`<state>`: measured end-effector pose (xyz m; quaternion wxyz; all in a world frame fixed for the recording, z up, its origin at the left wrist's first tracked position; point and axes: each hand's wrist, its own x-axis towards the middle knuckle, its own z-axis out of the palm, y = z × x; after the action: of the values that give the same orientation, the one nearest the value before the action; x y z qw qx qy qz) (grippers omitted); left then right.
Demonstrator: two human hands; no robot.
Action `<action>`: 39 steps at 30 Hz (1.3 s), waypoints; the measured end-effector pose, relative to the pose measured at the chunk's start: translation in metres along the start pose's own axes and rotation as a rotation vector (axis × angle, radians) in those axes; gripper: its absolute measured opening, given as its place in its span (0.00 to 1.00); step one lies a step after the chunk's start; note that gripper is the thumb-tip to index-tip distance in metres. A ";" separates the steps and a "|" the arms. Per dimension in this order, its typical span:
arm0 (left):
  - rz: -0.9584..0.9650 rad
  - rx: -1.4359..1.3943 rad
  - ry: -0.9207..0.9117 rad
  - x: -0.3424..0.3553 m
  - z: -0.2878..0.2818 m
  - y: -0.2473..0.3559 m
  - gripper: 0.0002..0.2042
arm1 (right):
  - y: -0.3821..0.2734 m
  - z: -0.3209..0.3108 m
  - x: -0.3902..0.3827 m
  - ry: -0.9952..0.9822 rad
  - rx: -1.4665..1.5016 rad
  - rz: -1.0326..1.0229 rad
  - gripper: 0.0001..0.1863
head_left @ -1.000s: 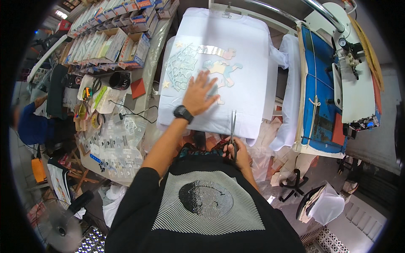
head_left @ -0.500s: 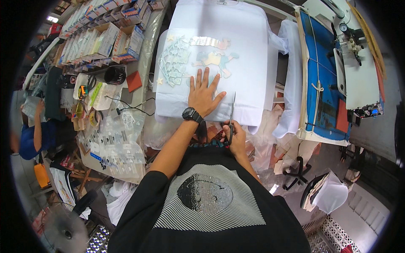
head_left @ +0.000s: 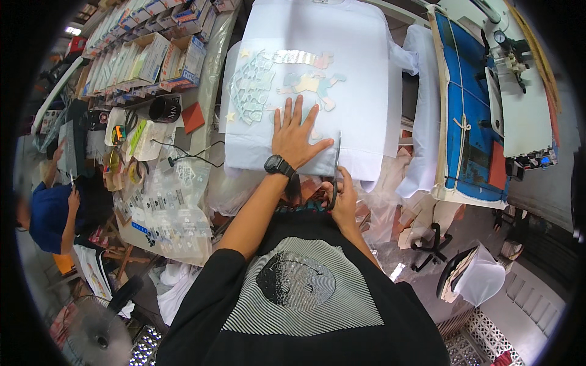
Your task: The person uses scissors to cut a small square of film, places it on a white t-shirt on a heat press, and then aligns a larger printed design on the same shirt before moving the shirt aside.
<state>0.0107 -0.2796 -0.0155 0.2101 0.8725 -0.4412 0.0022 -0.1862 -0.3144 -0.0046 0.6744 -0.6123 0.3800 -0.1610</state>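
A white T-shirt (head_left: 360, 104) lies laid out in front of me, with a translucent sheet over part of it. Pieces of a pale mosaic-like design (head_left: 251, 85), small stars and pale figure shapes (head_left: 308, 84) sit on it. My left hand (head_left: 296, 137), a black watch at its wrist, lies flat there just below the figure shapes, fingers spread. My right hand (head_left: 342, 195) grips black-handled scissors (head_left: 337, 149) at the shirt's front edge, blades pointing away from me along the fabric to the right of my left thumb. Whether the blades are cutting anything, I cannot tell.
A left side table (head_left: 217, 79) holds boxes (head_left: 143, 64), a cup (head_left: 165, 110) and tools. A press with a blue pad (head_left: 458, 67) stands right, a chair (head_left: 430, 247) below it. Far left, a co-worker in blue (head_left: 49, 216) holds a small tool. A fan (head_left: 101, 332) stands lower left.
Since a second ago, my left hand has pressed flat and shifted slightly, and the shirt appears higher in view. My right hand's grip has shifted on the scissors. The co-worker's arms have moved.
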 end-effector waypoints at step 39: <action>-0.038 -0.037 -0.018 0.005 -0.006 0.002 0.44 | -0.066 0.001 0.141 -0.042 -0.174 -0.060 0.36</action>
<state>0.0133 -0.2823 -0.0086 0.2220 0.8768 -0.4262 -0.0178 -0.0759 -0.4233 0.0137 0.6211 -0.6830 0.3600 -0.1346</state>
